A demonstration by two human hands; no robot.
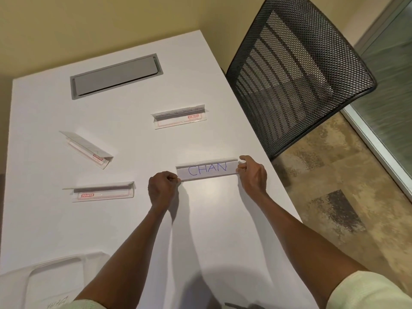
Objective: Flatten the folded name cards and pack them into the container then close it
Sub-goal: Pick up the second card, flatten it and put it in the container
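- The container [55, 270] lies at the table's [200, 219] near-left corner, clear and hard to read.
- Three folded name cards rest further left: one [101, 191] nearest the hands, one [87, 149] angled, one [180, 117] farther back.
- The left hand [162, 189] pinches the left end of the "CHAN" card [207, 170], fingers curled.
- The card's long axis runs left to right between both hands.
- The right hand [253, 173] pinches its right end, equally close.

White table [124, 219], grey hatch [116, 75], black mesh chair [296, 70], mottled tan-and-dark floor [334, 197], clear name cards with red print [101, 192], blue lettering on one card [207, 170].
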